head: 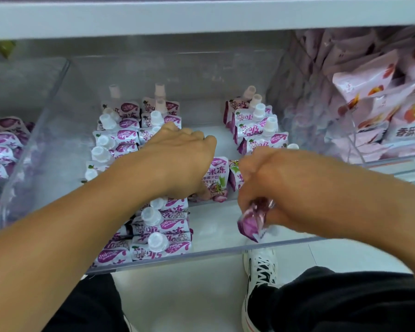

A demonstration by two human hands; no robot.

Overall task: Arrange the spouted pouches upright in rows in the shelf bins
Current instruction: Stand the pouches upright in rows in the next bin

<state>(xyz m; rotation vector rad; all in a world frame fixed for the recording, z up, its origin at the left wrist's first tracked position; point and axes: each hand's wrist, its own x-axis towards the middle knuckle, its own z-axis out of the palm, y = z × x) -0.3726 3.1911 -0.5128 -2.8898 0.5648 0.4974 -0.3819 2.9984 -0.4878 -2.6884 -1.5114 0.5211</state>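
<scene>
A: Start with the big thing. What are we working in?

B: The clear shelf bin, middle of the shelf. The spouted pouches stand in two rows on its left side, a shorter row at the right rear, and bare floor between them. Two more pouches sit face-up in that gap, near the hands.

A: And the hands?

B: The left hand reaches over the inner left row, knuckles up; its fingertips are hidden, so I cannot tell if it holds anything. The right hand is curled tight around a purple pouch, whose bottom end pokes out below the fist, just above the bin's front lip.

A: So how should the held one be set well?

B: My judgement: turn it spout up, stand it on its base against the front of the right row, face forward, and use the left hand to brace the neighbours so none tip.
</scene>
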